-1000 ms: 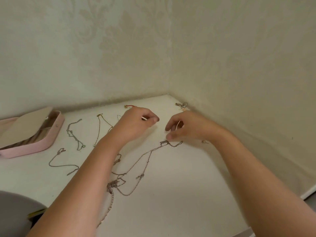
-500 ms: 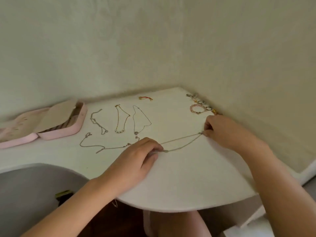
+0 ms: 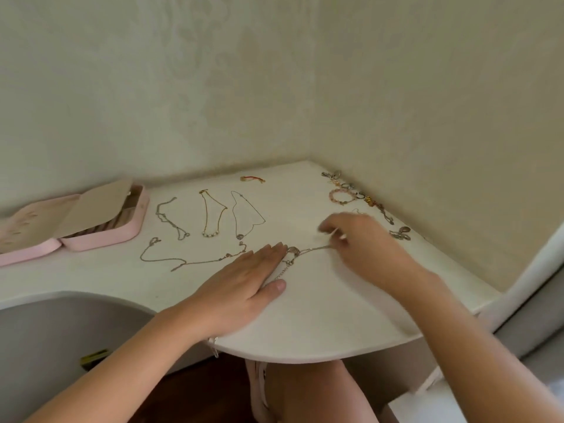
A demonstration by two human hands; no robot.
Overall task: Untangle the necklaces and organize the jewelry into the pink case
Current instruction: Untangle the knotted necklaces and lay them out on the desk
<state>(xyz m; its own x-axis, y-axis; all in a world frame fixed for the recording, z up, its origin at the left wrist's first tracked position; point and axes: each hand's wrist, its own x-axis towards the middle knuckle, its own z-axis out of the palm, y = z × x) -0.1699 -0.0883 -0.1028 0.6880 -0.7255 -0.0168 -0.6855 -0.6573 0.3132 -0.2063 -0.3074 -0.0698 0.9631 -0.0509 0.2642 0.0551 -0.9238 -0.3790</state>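
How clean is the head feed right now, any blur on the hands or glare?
Head view: the right hand is smeared by motion, so its grip is unreadable; the left hand, flat on the table, is sharp. Head view: light is soft and even, no glare; the chains by the pink case read clearly; the wide lens bows the table edge.

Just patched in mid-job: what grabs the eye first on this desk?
Both hands work at the middle: the left hand lies flat on a thin silver chain while the blurred right hand pinches its other end. Three untangled chain necklaces lie in a row behind, and the open pink jewelry case sits at far left.
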